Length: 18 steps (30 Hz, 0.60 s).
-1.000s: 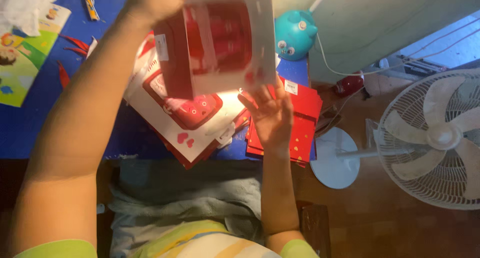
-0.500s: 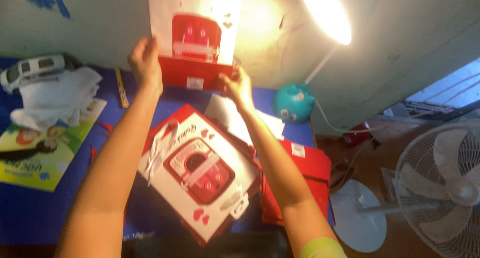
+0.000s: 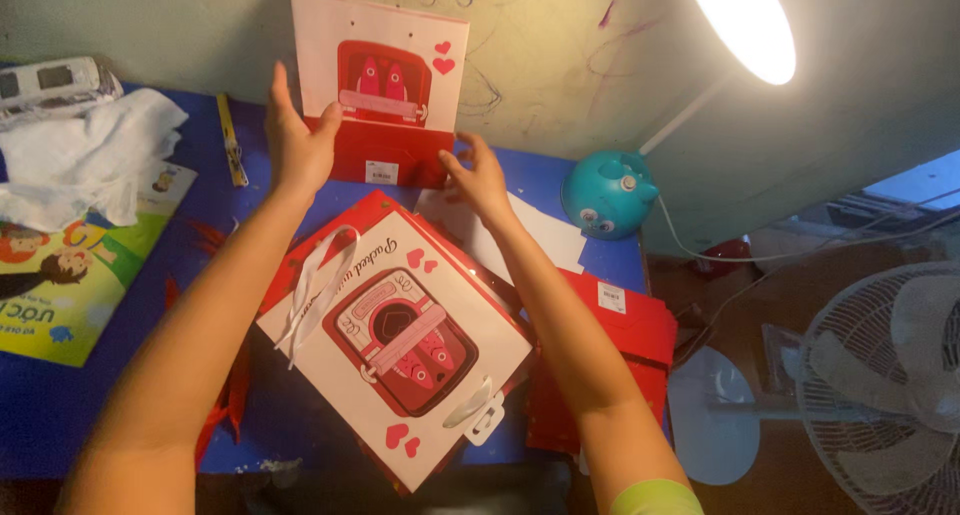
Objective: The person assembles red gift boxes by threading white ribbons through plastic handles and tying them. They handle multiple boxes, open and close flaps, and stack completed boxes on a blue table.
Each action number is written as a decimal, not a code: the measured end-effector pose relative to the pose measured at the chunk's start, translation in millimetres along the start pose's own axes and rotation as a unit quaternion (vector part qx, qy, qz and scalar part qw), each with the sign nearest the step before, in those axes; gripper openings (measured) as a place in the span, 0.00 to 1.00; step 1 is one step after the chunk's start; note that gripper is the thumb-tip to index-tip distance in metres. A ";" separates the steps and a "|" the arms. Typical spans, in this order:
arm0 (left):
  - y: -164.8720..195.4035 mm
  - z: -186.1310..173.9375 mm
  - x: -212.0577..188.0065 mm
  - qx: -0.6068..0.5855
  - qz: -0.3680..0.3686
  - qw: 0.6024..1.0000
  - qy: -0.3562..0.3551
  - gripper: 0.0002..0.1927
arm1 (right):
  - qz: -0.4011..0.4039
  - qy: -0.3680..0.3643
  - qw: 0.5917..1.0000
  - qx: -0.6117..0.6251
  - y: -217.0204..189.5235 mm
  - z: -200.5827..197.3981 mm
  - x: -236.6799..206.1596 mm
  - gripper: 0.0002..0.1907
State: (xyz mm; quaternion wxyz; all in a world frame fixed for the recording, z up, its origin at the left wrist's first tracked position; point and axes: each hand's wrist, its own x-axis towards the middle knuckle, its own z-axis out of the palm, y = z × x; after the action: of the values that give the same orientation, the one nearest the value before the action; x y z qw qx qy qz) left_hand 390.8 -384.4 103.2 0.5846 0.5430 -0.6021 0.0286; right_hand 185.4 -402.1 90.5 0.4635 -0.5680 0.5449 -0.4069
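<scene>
Head view: bag [image 3: 378, 90], held up over the surface [image 3: 60, 415] a second ago, now stands against the wall [image 3: 540, 55]; left hand [image 3: 298, 140] open on its edge, right hand [image 3: 480, 175] open at its base. Second bag [image 3: 400, 340] lies below.

A red-and-white gift bag [image 3: 385, 85] is standing against the wall; another [image 3: 400, 340] is lying flat on the blue desk, white sticker [image 3: 611, 297] showing on red folded bags [image 3: 610, 355].

Fan [image 3: 890, 385] cut off by right and lower frame edges; phone [image 3: 55, 83] cropped at upper left; lower corner of upright bag [image 3: 385, 85] hidden behind left hand [image 3: 300, 140]
</scene>
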 end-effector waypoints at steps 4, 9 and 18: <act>9.8 -33.0 -0.5 -0.064 0.038 0.972 -0.224 0.34 | -0.102 -0.029 0.994 -0.016 -13.1 -20.7 -16.4 0.26; 41.6 -112.3 -53.6 0.032 -0.005 0.954 -0.298 0.18 | -0.147 -0.180 0.962 -0.140 -37.8 -39.4 -97.5 0.14; 76.7 -126.3 -143.9 0.182 -0.011 0.975 -0.129 0.15 | -0.238 -0.202 0.917 -0.248 -47.2 -19.7 -192.4 0.12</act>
State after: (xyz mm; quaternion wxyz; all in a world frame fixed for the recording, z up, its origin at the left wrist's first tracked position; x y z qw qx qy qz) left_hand 383.8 -179.2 83.3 0.3935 0.6461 -0.6511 0.0608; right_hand 163.4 -213.1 149.3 0.2975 -0.8478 0.3718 -0.2333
